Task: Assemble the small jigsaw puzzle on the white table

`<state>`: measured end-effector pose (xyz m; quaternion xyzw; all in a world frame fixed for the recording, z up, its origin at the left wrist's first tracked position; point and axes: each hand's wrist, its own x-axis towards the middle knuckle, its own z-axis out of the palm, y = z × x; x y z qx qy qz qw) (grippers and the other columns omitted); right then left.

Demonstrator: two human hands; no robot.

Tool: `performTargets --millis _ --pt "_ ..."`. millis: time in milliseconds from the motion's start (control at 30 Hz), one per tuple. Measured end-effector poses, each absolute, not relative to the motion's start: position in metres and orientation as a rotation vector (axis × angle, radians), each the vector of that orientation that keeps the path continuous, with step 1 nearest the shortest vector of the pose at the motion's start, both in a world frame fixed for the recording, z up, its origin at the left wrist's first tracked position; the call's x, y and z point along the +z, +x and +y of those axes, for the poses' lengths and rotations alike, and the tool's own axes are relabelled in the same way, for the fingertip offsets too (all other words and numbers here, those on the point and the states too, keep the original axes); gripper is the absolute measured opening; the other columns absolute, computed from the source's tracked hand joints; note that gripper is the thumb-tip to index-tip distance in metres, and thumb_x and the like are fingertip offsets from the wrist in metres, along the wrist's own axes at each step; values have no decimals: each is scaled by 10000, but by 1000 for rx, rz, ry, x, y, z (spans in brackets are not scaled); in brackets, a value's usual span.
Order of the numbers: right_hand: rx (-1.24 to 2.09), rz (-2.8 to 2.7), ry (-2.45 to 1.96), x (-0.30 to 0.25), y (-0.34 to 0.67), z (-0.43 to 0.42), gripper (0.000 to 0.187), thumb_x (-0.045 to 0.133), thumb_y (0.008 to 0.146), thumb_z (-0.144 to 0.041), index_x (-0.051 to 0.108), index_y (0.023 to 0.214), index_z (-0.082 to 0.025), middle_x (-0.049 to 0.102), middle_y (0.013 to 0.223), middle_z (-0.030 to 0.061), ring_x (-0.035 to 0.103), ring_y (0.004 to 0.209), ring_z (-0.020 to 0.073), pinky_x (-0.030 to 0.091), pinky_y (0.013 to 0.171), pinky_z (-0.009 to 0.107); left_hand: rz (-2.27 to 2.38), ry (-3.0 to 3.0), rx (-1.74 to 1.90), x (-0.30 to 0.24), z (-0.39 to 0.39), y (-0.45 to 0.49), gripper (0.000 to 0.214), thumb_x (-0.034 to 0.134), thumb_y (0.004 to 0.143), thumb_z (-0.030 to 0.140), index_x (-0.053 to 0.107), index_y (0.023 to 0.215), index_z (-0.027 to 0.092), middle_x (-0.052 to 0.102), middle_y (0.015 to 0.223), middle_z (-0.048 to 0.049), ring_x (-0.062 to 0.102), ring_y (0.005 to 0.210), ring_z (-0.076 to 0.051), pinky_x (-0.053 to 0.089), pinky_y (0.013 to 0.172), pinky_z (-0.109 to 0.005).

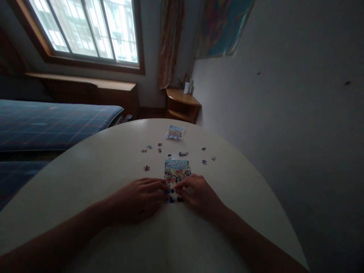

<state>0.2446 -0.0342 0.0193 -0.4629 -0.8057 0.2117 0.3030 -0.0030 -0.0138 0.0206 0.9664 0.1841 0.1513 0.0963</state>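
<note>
At the left, a plaid bed stands beside the round white bench, with a barred window in the far wall beyond it. The left hand rests on the bench, its fingers lying close side by side and the tips at the left edge of the puzzle; whether they grip anything I cannot tell. Farther off, a few loose pieces are scattered, each apart from the puzzle. The puzzle lies flat in the near middle of the bench, its far part filled with a colourful print, its near part showing pale gaps. A few more pieces lie just beyond its far edge, and a printed packet lies near the bench's far rim. The right hand is over the puzzle's near right part, thumb and forefinger drawn close together; whether a piece is between them I cannot tell. Right of the puzzle, three more pieces lie on the bench, and a pale wall rises beyond.
</note>
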Motion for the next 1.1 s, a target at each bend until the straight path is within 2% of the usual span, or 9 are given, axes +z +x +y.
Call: performTargets --millis 400,533,667,933,1100 --pt "459 -2288 -1216 16 243 -32 159 690 811 -122 727 893 -254 730 883 -3 620 898 192 351 851 357 560 2877 445 19 -14 -3 332 558 899 188 579 1230 207 591 1347 -86 547 1264 -259 479 1069 -432" --pt "435 -2321 -1194 19 245 -35 206 657 824 -128 719 970 -260 717 949 14 607 940 200 352 866 362 556 2865 442 20 -14 -3 306 563 896 195 591 1201 206 596 1337 -83 542 1270 -257 474 1073 -424" --pt "421 -2328 -1224 27 247 -42 287 707 781 -200 694 1063 -255 697 1018 35 596 992 224 354 896 385 561 2863 429 20 -15 -2 325 556 904 204 568 1229 210 597 1335 -76 535 1275 -248 465 1080 -416" --pt "412 -2425 -1235 29 251 -46 241 708 829 -296 712 1067 -256 698 1033 36 589 996 224 353 913 397 608 2893 385 24 -17 1 388 557 922 244 543 1309 237 593 1302 -91 556 1229 -277 485 1038 -452" --pt "354 -2453 -1207 27 251 -45 201 664 881 -254 719 1072 -285 705 981 14 597 952 200 357 893 385 617 2893 357 24 -17 1 382 553 925 241 532 1307 247 574 1311 -89 534 1246 -274 470 1049 -449"
